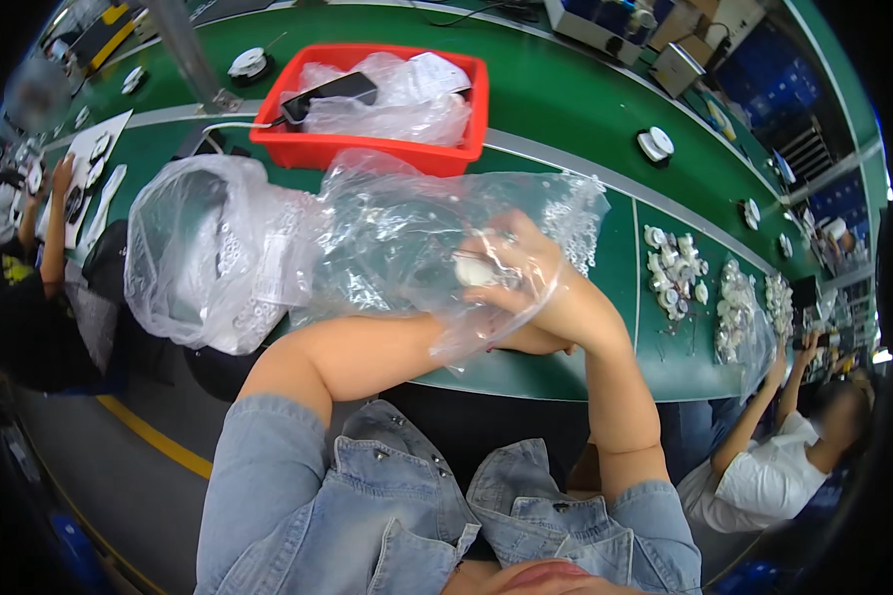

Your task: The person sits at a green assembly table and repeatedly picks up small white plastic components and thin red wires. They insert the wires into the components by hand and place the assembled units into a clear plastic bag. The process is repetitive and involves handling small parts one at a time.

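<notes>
My right hand is at a clear plastic bag spread across the green workbench, and thin film lies over part of the fingers. Those fingers curl around a small white rounded part. My left forearm crosses under the film toward my right wrist. Of my left hand only a little shows below that wrist, and its fingers are hidden. Many small white ring-like pieces lie at the bag's right end. Left of it stands a bulging clear bag with more white pieces inside.
Beyond the bags, a red bin holds clear plastic and a black box-shaped device. Loose white parts and a filled bag lie to the right. White round units sit on the far green surface. Co-workers sit on both sides.
</notes>
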The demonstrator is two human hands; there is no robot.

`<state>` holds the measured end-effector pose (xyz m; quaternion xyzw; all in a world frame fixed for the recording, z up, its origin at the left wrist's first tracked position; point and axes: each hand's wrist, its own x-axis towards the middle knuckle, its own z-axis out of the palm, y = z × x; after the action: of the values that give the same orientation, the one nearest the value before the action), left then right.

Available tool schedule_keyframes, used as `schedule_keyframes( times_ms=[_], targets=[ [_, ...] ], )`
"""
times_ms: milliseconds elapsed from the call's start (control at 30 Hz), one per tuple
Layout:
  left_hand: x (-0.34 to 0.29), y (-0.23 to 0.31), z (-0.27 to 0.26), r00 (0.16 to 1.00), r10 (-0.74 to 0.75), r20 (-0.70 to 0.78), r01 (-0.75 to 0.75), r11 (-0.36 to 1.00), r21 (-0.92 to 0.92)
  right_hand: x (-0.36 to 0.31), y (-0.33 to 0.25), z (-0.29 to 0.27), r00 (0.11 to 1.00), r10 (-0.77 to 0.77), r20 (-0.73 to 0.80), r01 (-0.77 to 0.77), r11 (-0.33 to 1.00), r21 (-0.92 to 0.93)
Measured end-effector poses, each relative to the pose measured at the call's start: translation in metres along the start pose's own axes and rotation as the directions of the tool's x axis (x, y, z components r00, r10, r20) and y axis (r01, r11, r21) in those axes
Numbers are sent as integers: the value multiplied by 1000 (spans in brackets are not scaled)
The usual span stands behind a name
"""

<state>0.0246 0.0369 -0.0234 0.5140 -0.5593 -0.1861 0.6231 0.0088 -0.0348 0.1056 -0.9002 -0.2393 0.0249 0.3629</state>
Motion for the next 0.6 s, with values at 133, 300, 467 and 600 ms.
schedule_keyframes(
  times_ms=[133,300,467,600],
  targets=[
    [4,-3,0,998,53,-33,-57,991,-124,-54,17,-30,1000,-9,16,8,998,62],
    [30,1,7,844,-486,226,483,507,-714,-104,15,-53,982,182,-40,-178,980,88],
    [33,34,9,702,-499,508,508,-148,-848,-115,1,-33,920,378,-105,-391,905,-166],
    [25,29,12,700,-500,510,487,-189,-853,-118,2,-23,920,366,-141,-386,906,-171]
  ],
)
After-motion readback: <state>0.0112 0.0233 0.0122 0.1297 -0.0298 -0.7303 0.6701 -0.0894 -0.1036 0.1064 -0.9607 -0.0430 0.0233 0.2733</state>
